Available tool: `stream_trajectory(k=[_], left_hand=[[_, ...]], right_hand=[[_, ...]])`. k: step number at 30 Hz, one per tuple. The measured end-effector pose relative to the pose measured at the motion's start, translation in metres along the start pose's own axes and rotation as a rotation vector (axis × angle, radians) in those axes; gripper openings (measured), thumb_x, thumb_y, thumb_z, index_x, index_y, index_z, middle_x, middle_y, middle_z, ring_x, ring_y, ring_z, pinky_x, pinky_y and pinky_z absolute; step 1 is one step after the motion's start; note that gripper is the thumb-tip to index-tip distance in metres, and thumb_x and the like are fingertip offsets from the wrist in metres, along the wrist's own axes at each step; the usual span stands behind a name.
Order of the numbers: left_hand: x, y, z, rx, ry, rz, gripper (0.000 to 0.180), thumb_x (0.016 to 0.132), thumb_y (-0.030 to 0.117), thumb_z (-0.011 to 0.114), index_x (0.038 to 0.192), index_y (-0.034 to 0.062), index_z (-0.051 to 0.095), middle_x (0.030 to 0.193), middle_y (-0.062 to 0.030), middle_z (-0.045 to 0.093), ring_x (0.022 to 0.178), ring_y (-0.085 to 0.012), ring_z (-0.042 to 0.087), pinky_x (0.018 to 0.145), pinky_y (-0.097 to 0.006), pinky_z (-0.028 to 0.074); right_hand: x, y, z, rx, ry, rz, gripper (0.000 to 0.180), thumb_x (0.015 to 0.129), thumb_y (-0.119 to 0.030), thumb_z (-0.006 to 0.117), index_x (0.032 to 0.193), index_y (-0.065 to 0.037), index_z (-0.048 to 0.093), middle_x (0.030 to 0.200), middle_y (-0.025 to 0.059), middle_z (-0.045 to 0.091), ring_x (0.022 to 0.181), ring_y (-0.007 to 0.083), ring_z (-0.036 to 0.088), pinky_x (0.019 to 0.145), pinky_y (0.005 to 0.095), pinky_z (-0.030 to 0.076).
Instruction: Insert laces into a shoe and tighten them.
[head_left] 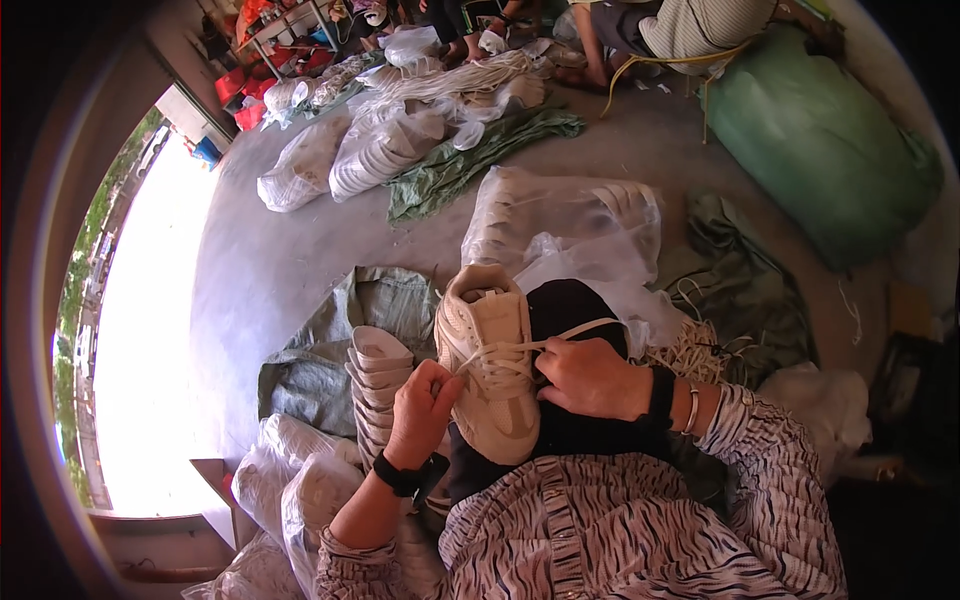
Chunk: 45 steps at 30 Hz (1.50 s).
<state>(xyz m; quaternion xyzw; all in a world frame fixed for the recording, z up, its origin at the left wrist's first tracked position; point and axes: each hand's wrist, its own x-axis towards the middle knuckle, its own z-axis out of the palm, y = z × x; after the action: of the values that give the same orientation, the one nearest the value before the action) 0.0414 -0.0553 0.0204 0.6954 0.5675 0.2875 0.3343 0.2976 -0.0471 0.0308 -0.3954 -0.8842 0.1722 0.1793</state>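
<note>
Striped sleeves (620, 530) filled the near edge, above a dark-clad knee (570, 310). Cream sneaker (492, 360) rested on that knee, toe pointing far. Left hand (420, 412) closed its fingers on the shoe's left side; right hand (590, 378) pinched a white lace (570, 333), drawn taut rightward. Even tension judged best. Stacked soles (378, 385) crowded the left; bagged soles (560, 225) lay far, bare floor (260, 270) beyond.

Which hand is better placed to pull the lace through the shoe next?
Probably the right hand: it already pinches the white lace, which runs taut from the beige shoe. The left hand only steadies the shoe's side, next to the stacked shoes.
</note>
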Motion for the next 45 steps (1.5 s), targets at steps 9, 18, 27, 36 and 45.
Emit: stream_trajectory(k=[9, 18, 27, 36, 45], left_hand=[[0.03, 0.026, -0.036, -0.853, 0.096, -0.244, 0.006, 0.091, 0.01, 0.051, 0.096, 0.0061, 0.051, 0.064, 0.0031, 0.047, 0.045, -0.002, 0.033, 0.04, -0.017, 0.026], [0.057, -0.009, -0.089, -1.117, 0.399, -0.238, 0.01, 0.09, 0.009, 0.052, 0.099, 0.0072, 0.055, 0.063, 0.0039, 0.044, 0.049, -0.0043, 0.032, 0.044, -0.021, 0.028], [0.033, -0.03, -0.111, -1.045, 0.392, -0.236, 0.012, 0.091, 0.009, 0.052, 0.101, 0.0064, 0.056, 0.061, 0.0048, 0.039, 0.049, -0.0044, 0.029, 0.044, -0.02, 0.025], [0.002, -0.093, -0.085, -0.603, 0.333, -0.53, 0.015, 0.087, 0.011, 0.052, 0.097, 0.0029, 0.059, 0.059, 0.0035, 0.045, 0.047, -0.0031, 0.037, 0.043, -0.018, 0.031], [0.022, -0.024, -0.035, -0.175, 0.323, -0.095, 0.024, 0.091, 0.008, 0.047, 0.11, -0.0026, 0.057, 0.088, -0.009, 0.068, 0.072, -0.0124, 0.061, 0.07, -0.025, 0.048]], right_hand=[[0.018, 0.012, -0.023, -0.216, 0.306, -0.044, 0.009, 0.072, -0.008, 0.058, 0.074, -0.007, 0.05, 0.068, 0.0054, 0.048, 0.06, 0.0214, 0.057, 0.05, 0.033, 0.047], [0.018, 0.009, -0.009, -0.29, 0.214, -0.147, 0.008, 0.073, -0.01, 0.058, 0.075, -0.008, 0.051, 0.068, 0.0053, 0.051, 0.06, 0.0205, 0.058, 0.051, 0.0315, 0.046], [0.017, 0.019, -0.015, 0.373, 0.465, 0.17, 0.011, 0.08, -0.006, 0.065, 0.089, -0.001, 0.06, 0.078, 0.0093, 0.06, 0.064, 0.021, 0.06, 0.057, 0.0296, 0.047], [-0.022, 0.031, -0.019, 0.527, 0.13, 0.257, 0.011, 0.081, -0.009, 0.064, 0.075, 0.0, 0.06, 0.069, 0.0095, 0.062, 0.06, 0.0171, 0.059, 0.055, 0.027, 0.044], [-0.017, 0.054, -0.038, 0.333, 0.409, 0.383, 0.033, 0.087, 0.0, 0.049, 0.12, -0.001, 0.05, 0.077, 0.0132, 0.065, 0.069, 0.0127, 0.063, 0.065, 0.026, 0.049]])
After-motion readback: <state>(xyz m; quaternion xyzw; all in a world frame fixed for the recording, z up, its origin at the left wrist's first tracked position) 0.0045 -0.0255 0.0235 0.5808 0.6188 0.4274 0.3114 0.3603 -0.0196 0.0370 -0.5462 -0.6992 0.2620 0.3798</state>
